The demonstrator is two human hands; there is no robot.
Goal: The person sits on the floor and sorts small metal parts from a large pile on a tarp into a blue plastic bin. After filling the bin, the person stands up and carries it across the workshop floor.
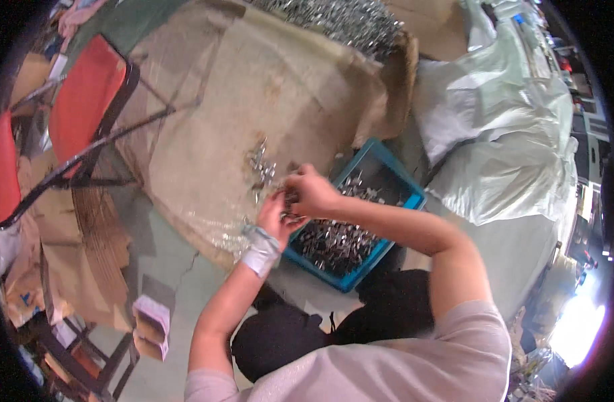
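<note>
My left hand, with a pale wrapping round its wrist, is cupped close against my right hand. Small shiny metal pieces show between the curled fingers of both; their exact kind is too small to make out. The two hands are over the left edge of a blue plastic crate. Inside it lies a loose mass of similar metal pieces, partly hidden by my right forearm. Just beyond my hands, a small scatter of metal pieces rests on a brown sheet.
A large heap of metal pieces lies at the far end. White sacks bulge at the right. To the left stand a red folding chair, flattened cardboard and a small open box.
</note>
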